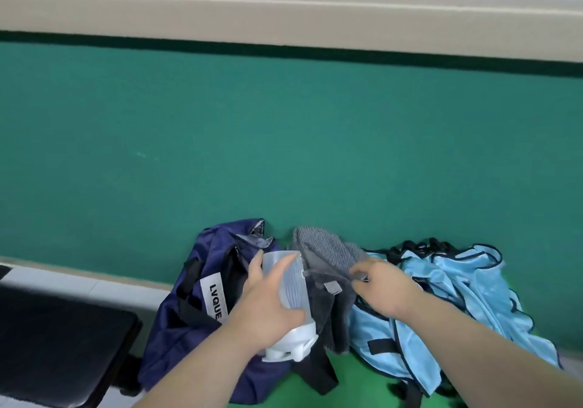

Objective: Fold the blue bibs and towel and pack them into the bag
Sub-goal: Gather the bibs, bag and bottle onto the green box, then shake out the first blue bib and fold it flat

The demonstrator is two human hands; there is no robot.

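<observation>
- Gripping a clear bottle [295, 284] w/ a white cap, the left hand [268, 300] has its fingers wrapped round the body, cap end toward the bottom of frame, right over the navy bag [195, 322] at lower centre.
- Right hand [385, 287] – thumb & fingertips pinched on the edge of the grey towel [328, 250], which sits crumpled just right of the bag.
- Light-blue bibs [467, 287] w/ dark trim, heaped lower right, unfolded, touching the towel.
- Black bench [56, 338] lower left; green wall [252, 139] behind it all.

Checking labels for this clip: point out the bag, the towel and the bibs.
bag [167, 351], head view, navy side panel.
towel [328, 250], head view, striped upper fold.
bibs [473, 284], head view, top blue panel.
</observation>
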